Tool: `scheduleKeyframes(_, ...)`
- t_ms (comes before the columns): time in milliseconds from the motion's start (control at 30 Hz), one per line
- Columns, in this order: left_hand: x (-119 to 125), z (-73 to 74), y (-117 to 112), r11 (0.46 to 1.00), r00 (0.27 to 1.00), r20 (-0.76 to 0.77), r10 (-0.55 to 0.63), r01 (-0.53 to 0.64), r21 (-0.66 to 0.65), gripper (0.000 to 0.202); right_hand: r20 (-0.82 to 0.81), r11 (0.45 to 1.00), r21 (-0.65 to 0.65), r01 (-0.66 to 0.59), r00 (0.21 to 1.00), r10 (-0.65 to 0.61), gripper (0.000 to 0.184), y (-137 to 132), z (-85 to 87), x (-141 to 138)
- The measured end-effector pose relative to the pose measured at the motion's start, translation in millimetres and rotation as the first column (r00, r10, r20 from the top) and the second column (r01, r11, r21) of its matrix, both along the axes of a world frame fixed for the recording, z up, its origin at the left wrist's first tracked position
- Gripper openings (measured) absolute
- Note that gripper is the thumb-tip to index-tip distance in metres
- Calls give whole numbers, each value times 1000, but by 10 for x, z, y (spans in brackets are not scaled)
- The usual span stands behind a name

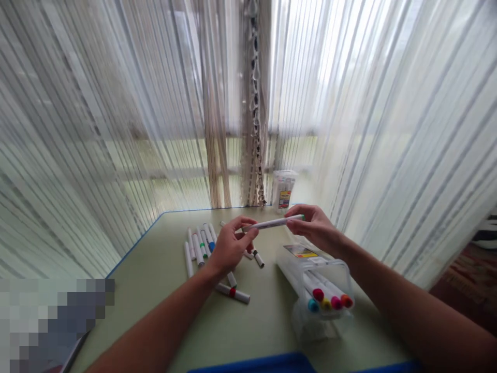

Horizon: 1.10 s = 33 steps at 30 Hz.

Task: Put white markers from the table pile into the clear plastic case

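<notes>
Both my hands hold one white marker [272, 223] level above a pale green table [163, 274]. My left hand [231, 246] pinches its left end with thumb and fingers. My right hand [314, 225] grips its right end, where a green tip shows. Under my left hand lie several loose white markers [200, 243] with coloured bands. One marker with a red band [233, 293] lies nearer me.
A clear plastic case [310, 269] lies on its side at the right, with several coloured marker caps [330, 300] showing at its open end. A small clear container [283, 190] stands at the table's far edge. Sheer striped curtains hang all around. A pixelated patch covers the lower left.
</notes>
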State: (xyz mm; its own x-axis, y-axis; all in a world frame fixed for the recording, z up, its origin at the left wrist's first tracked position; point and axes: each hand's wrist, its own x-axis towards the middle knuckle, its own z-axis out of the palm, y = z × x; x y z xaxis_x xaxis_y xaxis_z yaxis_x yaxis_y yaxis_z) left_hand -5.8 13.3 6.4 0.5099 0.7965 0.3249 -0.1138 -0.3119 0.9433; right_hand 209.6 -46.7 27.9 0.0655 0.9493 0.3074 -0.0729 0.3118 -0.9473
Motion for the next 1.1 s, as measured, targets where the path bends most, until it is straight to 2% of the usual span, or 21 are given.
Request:
scheduleKeyframes(200, 5, -55, 122, 997, 999, -19, -46, 45, -64, 30, 81, 988, 106, -112, 991, 104, 29, -19, 9, -82)
scheduleKeyframes(367, 16, -57, 122, 999, 998, -56, -26, 23, -47, 31, 111, 985, 137, -107, 990, 92, 28, 22, -20, -62)
scheduleKeyframes(567, 11, 38, -18, 985, 990, -46, 132, -126, 116, 30, 84, 992, 125, -1, 996, -9, 27, 88, -63, 40)
scheduleKeyframes(667, -6, 83, -127, 959, 981, -29, 193, -182, 218, 29, 120, 996, 85, -8, 993, -3, 29, 102, -91, 73)
scheduleKeyframes(900, -45, 53, -204, 910, 975, 5, 224, -211, 358, 25, 159, 999, 18, -33, 987, 30, 32, 67, -115, 45)
scheduleKeyframes(1100, -55, 60, -203, 905, 974, 18, 227, -218, 366, 27, 158, 1000, -9, -22, 987, 23, 33, 45, -111, 39)
